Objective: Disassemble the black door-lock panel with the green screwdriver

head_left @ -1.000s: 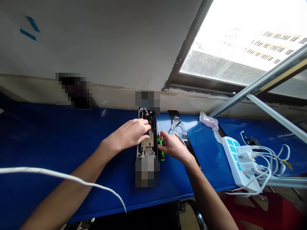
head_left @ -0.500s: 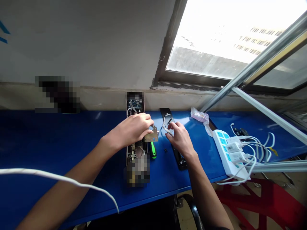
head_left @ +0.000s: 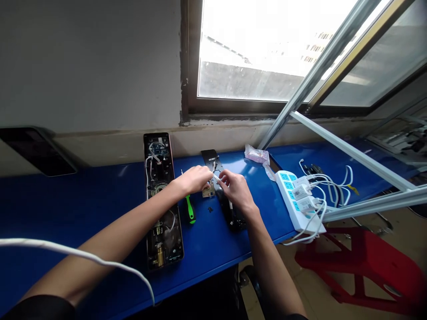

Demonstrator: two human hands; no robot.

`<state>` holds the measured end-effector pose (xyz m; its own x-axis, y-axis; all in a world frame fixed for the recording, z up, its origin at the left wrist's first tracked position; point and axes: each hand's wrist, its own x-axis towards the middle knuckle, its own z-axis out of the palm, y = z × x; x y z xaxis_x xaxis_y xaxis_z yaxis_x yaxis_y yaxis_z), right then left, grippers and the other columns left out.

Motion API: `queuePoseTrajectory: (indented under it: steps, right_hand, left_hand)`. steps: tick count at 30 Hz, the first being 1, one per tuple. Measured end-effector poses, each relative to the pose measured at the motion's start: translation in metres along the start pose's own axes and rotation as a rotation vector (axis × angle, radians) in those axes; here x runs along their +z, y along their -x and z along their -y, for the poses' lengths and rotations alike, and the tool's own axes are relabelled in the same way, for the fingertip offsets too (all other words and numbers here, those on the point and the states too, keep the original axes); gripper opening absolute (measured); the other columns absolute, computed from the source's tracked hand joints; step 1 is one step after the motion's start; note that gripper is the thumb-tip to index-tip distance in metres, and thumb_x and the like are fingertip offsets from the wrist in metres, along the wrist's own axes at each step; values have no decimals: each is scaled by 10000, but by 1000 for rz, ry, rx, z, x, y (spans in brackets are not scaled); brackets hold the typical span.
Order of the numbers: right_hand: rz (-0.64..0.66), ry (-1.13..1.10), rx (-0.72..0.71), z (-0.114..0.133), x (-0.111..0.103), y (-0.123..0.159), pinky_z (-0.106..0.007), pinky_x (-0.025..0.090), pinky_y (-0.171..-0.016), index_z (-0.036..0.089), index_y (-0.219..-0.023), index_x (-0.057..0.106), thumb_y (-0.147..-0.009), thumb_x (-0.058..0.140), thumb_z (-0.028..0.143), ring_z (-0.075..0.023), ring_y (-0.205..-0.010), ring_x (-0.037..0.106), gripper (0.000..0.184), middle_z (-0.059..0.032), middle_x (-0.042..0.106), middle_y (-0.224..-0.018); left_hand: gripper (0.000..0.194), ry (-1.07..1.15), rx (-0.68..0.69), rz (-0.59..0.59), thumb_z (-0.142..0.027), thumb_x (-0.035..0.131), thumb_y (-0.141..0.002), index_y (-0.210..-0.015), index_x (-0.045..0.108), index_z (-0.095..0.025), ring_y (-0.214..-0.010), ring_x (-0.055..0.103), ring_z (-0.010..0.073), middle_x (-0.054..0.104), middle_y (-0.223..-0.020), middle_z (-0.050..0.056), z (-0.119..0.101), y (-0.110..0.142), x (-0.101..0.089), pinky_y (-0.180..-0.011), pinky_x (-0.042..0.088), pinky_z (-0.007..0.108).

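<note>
Centrally, the right hand [head_left: 237,190] pinches a white cable [head_left: 216,177], likely light and pliable, best gripped near its end; left hand [head_left: 196,178], hold unclear.

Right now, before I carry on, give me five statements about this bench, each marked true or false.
1. The right hand pinches a white wire by the black panel. True.
2. The open housing lies to the right of the black panel. False: the housing lies to its left.
3. The green-handled tool lies on the blue table. True.
4. The power strip has nothing plugged in. False: white plugs sit in it.
5. Small dark pieces lie between tool and panel. True.
</note>
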<state>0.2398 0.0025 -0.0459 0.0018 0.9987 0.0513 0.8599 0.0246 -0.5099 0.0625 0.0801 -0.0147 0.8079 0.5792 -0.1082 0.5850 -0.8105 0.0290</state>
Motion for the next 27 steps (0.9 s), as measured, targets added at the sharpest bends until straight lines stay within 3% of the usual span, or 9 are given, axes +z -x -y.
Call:
queuePoseTrajectory:
  steps: [14, 27]
  right_hand:
    - [51, -60, -77, -2, 3, 0, -393, 619, -876, 180, -1231, 657, -1020, 640, 400, -185, -991, 702, 305, -74, 700, -1195]
    - [81, -56, -113, 7, 5, 1, -403, 618, -890, 181, -1243, 654, -1018, 645, 398, -193, -1016, 701, 312, -78, 694, -1218]
  left_hand:
    - [151, 59, -49, 75, -299, 654, -985, -1098, 693, -206, -1045, 730, 294, 747, -1149, 95, 1, 11, 9, -747, 525, 321]
    - [85, 112, -29, 63, -270, 660, -973, -1007, 690, -199, -1009, 725, 265, 731, -1108, 86, 8, 21, 11, -789, 535, 308]
